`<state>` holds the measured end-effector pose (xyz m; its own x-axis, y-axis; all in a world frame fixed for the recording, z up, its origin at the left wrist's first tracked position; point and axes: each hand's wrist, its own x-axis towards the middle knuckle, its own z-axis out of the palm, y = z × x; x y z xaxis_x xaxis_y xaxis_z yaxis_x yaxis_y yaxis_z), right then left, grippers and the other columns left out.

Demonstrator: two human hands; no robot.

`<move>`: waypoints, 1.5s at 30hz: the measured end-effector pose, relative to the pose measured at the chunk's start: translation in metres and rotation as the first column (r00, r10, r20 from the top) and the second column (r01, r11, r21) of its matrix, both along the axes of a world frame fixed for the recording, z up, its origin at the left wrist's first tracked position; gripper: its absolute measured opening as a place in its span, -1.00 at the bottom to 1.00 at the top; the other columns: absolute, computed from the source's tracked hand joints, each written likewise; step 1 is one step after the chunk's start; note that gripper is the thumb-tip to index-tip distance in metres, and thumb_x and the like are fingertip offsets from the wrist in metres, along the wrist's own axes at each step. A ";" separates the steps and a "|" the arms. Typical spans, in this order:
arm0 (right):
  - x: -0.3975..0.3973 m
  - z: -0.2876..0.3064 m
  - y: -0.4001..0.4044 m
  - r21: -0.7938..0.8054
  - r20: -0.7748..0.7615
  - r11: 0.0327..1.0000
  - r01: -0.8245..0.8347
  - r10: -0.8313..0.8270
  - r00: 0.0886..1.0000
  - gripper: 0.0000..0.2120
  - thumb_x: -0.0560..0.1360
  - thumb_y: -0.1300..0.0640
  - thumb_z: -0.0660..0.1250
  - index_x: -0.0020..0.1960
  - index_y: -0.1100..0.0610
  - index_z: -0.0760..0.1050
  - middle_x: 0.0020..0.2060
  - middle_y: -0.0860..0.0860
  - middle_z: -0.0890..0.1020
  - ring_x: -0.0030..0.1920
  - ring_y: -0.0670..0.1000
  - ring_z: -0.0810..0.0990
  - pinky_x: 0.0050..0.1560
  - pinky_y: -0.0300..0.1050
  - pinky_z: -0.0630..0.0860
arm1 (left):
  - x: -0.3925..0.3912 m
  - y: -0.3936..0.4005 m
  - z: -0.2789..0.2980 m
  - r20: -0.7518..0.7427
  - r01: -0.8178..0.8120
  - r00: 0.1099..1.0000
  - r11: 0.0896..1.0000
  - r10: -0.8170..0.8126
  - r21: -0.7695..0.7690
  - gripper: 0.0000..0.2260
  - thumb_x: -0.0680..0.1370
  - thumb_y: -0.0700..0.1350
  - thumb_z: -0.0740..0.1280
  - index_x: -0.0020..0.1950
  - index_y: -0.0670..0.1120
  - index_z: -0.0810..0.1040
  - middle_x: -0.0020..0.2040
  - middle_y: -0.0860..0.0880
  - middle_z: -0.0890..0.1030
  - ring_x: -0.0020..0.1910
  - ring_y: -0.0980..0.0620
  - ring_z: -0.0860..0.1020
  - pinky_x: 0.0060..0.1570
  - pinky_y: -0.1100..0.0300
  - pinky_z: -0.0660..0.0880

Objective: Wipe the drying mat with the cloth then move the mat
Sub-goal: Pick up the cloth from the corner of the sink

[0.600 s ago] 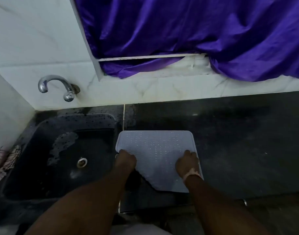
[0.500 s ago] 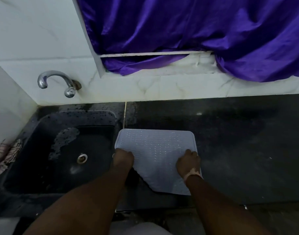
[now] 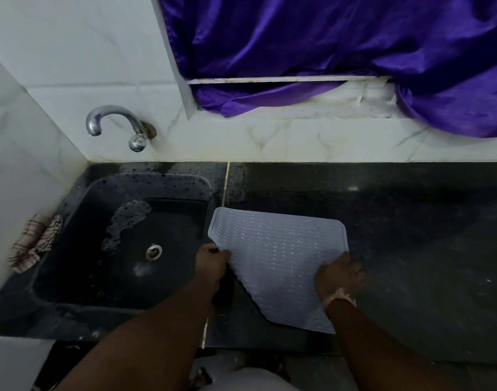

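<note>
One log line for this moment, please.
stage: moving mat | left hand: grips mat left edge | right hand: grips right edge | cloth: beside sink, untouched

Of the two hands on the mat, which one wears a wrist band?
The right hand, gripping the mat at its right edge, has a pale band at the wrist. The left hand, on the sink side, has none.

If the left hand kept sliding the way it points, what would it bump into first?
The left hand points away along the drying mat's left edge. Past it lies bare dark counter, so probably the white tiled wall first, though depth is unclear.
</note>
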<state>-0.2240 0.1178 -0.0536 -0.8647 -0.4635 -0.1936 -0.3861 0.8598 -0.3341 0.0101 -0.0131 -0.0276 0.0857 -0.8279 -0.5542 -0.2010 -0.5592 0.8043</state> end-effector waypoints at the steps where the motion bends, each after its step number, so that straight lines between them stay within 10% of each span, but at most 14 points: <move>1: -0.002 0.002 -0.002 0.014 0.026 1.000 0.020 -0.020 0.999 -0.40 0.52 0.05 0.37 0.44 0.28 0.27 0.28 0.32 0.39 0.28 0.33 0.37 0.31 0.17 0.30 | 0.002 -0.001 0.000 -0.030 0.003 1.000 1.000 -0.003 0.000 -0.69 0.46 -0.30 0.46 0.17 -0.26 0.52 0.01 -0.27 0.65 -0.16 -0.18 0.61 -0.14 -0.01 0.58; 10: 0.000 0.006 -0.009 0.044 0.024 0.995 0.088 -0.089 0.996 -0.46 0.47 0.08 0.40 0.34 0.30 0.34 0.29 0.34 0.36 0.28 0.36 0.35 0.32 0.23 0.29 | 0.011 -0.010 -0.003 -0.113 0.051 0.993 0.996 -0.043 0.068 -0.79 0.45 -0.23 0.51 0.01 -0.24 0.57 0.01 -0.25 0.66 0.00 -0.20 0.65 0.10 -0.17 0.61; 14: 0.036 0.006 -0.023 0.066 -0.141 0.994 -0.091 0.100 0.985 -0.66 0.48 0.13 0.34 0.18 0.27 0.43 0.21 0.31 0.42 0.19 0.34 0.42 0.23 0.22 0.36 | 0.020 -0.017 0.003 0.027 0.087 0.996 0.996 -0.088 0.023 -0.81 0.49 -0.15 0.48 -0.19 -0.12 0.47 -0.20 -0.18 0.58 -0.24 -0.10 0.55 -0.15 0.01 0.57; 18: 0.078 0.023 -0.064 0.045 -0.075 0.956 -0.291 0.294 0.953 -0.63 0.53 0.12 0.27 0.30 0.22 0.41 0.25 0.24 0.43 0.25 0.26 0.41 0.27 0.15 0.35 | 0.036 -0.031 0.010 0.258 0.154 0.956 0.987 -0.139 -0.036 -0.92 0.48 -0.14 0.39 -0.17 -0.13 0.56 -0.13 -0.21 0.67 -0.13 -0.17 0.65 0.01 -0.02 0.62; 27: 0.192 0.048 -0.158 -0.064 -0.094 0.670 -0.739 0.734 0.673 -0.68 0.58 0.02 0.23 0.29 0.11 0.41 0.25 0.15 0.44 0.21 0.16 0.44 0.20 0.04 0.42 | 0.100 -0.077 0.035 0.420 0.132 0.906 0.979 -0.055 -0.158 -0.80 0.53 -0.10 0.40 0.13 -0.08 0.56 0.15 -0.13 0.63 0.19 -0.12 0.57 0.14 0.17 0.43; 39: 0.416 0.066 -0.274 -0.268 -0.127 0.317 -0.910 0.925 0.359 -0.73 0.61 0.12 0.22 0.25 0.21 0.43 0.23 0.19 0.41 0.15 0.22 0.48 0.15 0.03 0.46 | 0.314 -0.151 0.047 0.525 0.025 0.834 0.939 0.169 -0.342 -0.94 0.58 -0.15 0.27 0.04 -0.08 0.49 0.00 -0.15 0.60 -0.03 -0.18 0.58 -0.05 0.02 0.55; 45: 0.520 0.065 -0.319 -0.331 -0.009 0.245 -0.911 0.965 0.263 -0.72 0.62 0.16 0.23 0.29 0.23 0.42 0.26 0.21 0.44 0.21 0.23 0.47 0.19 0.01 0.43 | 0.408 -0.170 0.044 0.591 -0.115 0.740 0.926 0.322 -0.361 -0.66 0.49 -0.18 0.30 0.26 -0.15 0.54 0.19 -0.22 0.59 0.17 -0.23 0.54 0.21 -0.02 0.50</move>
<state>0.2961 -0.2010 0.0116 0.2568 -0.9662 -0.0217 -0.7787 -0.1935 -0.5968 0.4182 -0.1835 0.0161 0.5261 -0.8489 -0.0510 -0.6174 -0.4225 0.6636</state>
